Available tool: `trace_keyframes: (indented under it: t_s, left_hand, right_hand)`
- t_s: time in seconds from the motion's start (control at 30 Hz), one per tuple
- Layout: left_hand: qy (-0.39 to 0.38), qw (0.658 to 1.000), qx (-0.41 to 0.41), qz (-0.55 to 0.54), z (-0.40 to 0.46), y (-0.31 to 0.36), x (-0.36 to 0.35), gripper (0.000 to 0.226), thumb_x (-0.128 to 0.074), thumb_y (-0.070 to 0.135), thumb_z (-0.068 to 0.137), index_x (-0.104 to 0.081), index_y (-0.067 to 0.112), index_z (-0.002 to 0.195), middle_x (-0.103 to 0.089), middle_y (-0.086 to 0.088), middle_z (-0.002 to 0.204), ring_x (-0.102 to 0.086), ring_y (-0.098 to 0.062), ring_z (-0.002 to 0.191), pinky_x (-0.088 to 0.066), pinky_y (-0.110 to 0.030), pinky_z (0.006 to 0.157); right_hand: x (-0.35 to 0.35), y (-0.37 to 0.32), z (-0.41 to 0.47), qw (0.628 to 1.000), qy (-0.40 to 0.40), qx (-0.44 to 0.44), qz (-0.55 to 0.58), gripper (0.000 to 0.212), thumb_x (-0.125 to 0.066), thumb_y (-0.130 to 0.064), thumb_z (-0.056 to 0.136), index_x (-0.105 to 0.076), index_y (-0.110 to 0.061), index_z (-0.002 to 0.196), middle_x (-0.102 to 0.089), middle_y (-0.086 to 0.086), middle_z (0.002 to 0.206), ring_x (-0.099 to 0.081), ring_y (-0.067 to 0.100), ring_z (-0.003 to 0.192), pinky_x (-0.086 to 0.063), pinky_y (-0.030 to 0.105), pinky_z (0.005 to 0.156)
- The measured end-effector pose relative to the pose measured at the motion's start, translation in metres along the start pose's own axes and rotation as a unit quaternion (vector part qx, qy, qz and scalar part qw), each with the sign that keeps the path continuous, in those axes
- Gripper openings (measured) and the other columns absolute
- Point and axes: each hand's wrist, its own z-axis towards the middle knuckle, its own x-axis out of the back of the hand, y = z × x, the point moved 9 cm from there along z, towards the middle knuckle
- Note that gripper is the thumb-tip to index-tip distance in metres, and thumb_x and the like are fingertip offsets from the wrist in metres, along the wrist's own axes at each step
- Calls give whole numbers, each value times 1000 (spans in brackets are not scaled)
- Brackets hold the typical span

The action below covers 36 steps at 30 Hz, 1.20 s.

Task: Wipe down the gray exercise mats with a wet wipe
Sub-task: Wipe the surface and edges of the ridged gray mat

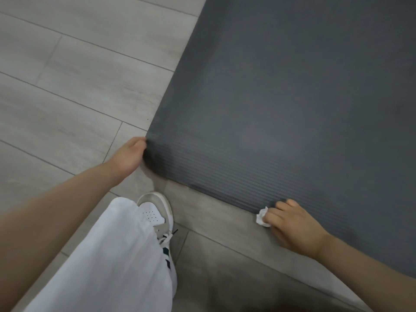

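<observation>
Support surface: floor (74, 91) of pale gray wood-look planks, seams running diagonally from lower left toward upper right, with staggered butt joints visible. Lying directly on it: one dark gray mat (281, 104) with fine parallel ribbing, spread flat and filling the upper right of the view, its near corner at centre left and its near edge running down toward the lower right. Also standing on the planks, just short of that near edge: one white sneaker (158, 218) with gray toe trim and dark side stripes, partly covered by a white trouser leg (112, 266).
</observation>
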Motion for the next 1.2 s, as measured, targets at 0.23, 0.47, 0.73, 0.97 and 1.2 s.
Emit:
trace_keyframes:
  t_s: [0.23,0.47,0.73,0.97,1.2]
  left_hand:
    - [21,999,-9,-22,29,23,20,33,-36,25,95,-60,21,117,-59,-8,128,-54,-26,119,-38,-43,110]
    - [44,997,-66,6,76,45,46,39,-46,-1,94,-56,5,132,-58,-6,127,-53,-18,119,-36,-21,99]
    - [36,958,-218,185,157,121,75,47,-61,9,81,-61,7,129,-57,-15,126,-54,-30,119,-34,-29,106]
    - [9,908,-294,298,174,143,77,84,-31,62,69,-53,23,140,-43,-4,144,-39,-27,133,-30,-34,112]
    - [-47,884,-315,342,180,135,72,71,-40,40,84,-25,36,153,-16,6,161,-9,-15,147,-8,-19,113]
  right_hand:
    - [39,-17,76,991,79,-47,97,37,-70,-16,76,-37,-29,84,-39,-16,85,-35,9,69,-19,23,65]
    - [38,-85,264,993,74,19,87,17,-67,-21,73,-62,-21,89,-64,-4,80,-55,23,77,-36,34,66]
    - [5,-88,335,966,-82,242,-39,20,-60,-30,84,-61,-29,104,-62,-10,89,-54,14,86,-31,28,73]
    - [123,124,445,993,96,-56,-34,13,-59,-5,81,-55,-12,91,-62,10,83,-56,33,80,-32,35,64]
    - [142,151,428,936,169,-295,92,9,-52,0,85,-53,-6,92,-61,16,86,-54,37,80,-39,35,70]
